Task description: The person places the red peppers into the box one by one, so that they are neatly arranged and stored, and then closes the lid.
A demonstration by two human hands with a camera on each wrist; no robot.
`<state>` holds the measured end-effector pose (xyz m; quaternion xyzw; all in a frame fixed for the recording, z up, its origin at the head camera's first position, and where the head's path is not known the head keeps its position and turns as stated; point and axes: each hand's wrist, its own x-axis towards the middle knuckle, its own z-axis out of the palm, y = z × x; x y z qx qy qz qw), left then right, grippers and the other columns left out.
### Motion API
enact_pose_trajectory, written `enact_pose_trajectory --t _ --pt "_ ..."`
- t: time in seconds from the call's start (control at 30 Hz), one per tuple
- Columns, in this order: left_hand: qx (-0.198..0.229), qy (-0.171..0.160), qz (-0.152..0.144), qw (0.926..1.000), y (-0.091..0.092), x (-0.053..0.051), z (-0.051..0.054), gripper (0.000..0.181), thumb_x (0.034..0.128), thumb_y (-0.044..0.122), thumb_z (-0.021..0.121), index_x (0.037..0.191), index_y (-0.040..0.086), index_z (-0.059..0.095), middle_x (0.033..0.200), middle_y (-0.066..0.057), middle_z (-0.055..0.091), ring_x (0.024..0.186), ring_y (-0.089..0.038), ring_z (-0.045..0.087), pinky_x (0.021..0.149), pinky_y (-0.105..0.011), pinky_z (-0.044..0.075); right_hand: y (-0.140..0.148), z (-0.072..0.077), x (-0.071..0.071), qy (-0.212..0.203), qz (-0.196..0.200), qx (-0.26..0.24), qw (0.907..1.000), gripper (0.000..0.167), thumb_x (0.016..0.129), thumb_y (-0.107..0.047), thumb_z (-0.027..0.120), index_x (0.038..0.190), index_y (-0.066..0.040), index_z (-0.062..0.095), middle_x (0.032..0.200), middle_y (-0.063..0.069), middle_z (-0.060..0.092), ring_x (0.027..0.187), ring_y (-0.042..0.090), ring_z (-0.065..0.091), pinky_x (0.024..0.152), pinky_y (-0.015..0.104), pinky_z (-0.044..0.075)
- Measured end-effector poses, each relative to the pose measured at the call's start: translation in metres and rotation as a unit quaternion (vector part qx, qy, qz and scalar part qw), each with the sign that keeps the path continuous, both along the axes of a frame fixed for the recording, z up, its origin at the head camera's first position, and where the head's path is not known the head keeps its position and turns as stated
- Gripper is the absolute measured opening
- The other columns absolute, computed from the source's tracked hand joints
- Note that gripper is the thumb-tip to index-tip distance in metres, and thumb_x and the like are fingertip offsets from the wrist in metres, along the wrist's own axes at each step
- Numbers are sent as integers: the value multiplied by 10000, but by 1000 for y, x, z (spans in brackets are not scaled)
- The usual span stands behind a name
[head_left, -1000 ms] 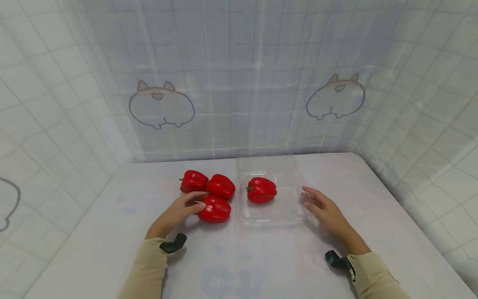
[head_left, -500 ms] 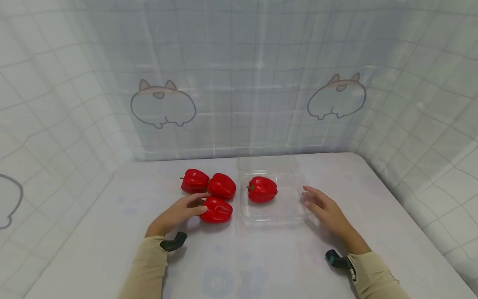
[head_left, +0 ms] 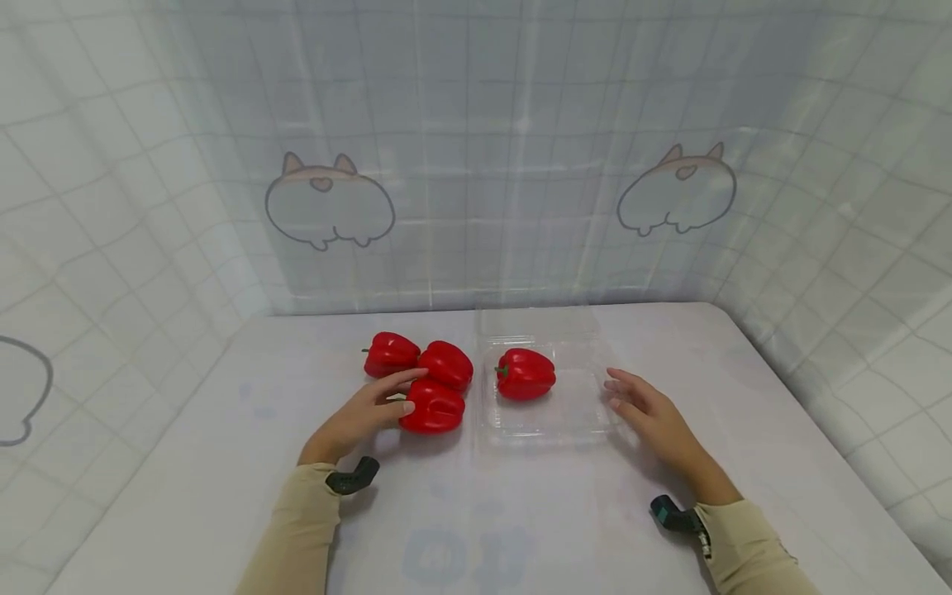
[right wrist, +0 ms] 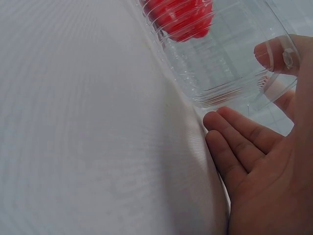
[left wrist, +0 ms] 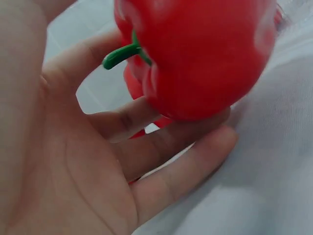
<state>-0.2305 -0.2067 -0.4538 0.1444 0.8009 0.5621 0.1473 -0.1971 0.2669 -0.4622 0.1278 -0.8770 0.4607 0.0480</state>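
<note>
the left hand (head_left: pixel 360 417) pinches the nearest red pepper (head_left: pixel 437 409), left of the clear box (head_left: pixel 576 405), while the right hand (head_left: pixel 654 421) lies loosely uncurled at the box's edge; this seems the grasping step, and lifting calls for a secure hold.

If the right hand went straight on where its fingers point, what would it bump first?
Probably the side of the clear plastic box. The right hand is beside it, maybe touching; the see-through plastic makes that hard to tell.

Peppers (head_left: pixel 434 406) in high head view, close wrist views
</note>
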Motion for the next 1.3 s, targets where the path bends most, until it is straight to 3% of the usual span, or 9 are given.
enact_pose_trajectory --t 0.23,0.53,0.8,0.9,1.0,1.1,1.3 --pt "796 48 -79 9968 9 2 3 587 915 260 703 1462 300 491 1466 -70 435 1318 -354 425 898 -447 554 -1 1 2 -39 -20 25 10000 504 1040 -270 558 1509 -136 434 1390 126 586 1308 333 521 1069 570 387" --pt "1864 -32 -119 9824 32 -1 12 619 918 208 713 1477 244 452 1497 -85 393 1360 -364 380 954 -491 519 5 3 1 42 -18 46 10000 510 1038 -290 561 1506 -129 435 1392 134 582 1313 352 511 1073 603 367" --pt "1893 155 492 9806 55 2 23 633 923 308 727 1485 270 437 1493 -52 412 1362 -311 388 963 -444 519 4 3 -1 162 59 118 9998 509 1037 -274 568 1501 -107 440 1386 134 589 1299 327 532 1071 545 389" --pt "2045 269 736 9757 69 -2 33 642 914 345 736 1481 292 441 1477 -23 431 1350 -276 406 970 -431 515 3 3 -3 256 163 90 9995 514 1037 -276 569 1501 -96 440 1409 137 571 1307 315 526 1082 406 414" --pt "1990 405 861 9754 82 -8 42 652 892 387 754 1466 317 454 1438 -10 472 1314 -261 452 957 -424 523 2 2 -4 264 211 24 9994 520 1036 -278 571 1502 -89 438 1457 121 530 1331 303 503 1043 194 391" --pt "1807 540 710 9795 95 -13 51 663 879 406 765 1460 323 458 1399 -16 504 1265 -270 504 936 -433 537 1 1 -2 273 270 -69 9992 521 1035 -253 575 1497 -54 435 1497 124 486 1341 311 492 987 89 347" --pt "1312 828 227 9876 125 -21 64 715 872 400 768 1492 316 424 1349 -11 523 1217 -267 527 928 -533 528 -1 2 3 143 220 -171 9995 528 1035 -273 575 1507 -85 433 1522 97 462 1338 299 503 964 85 352"
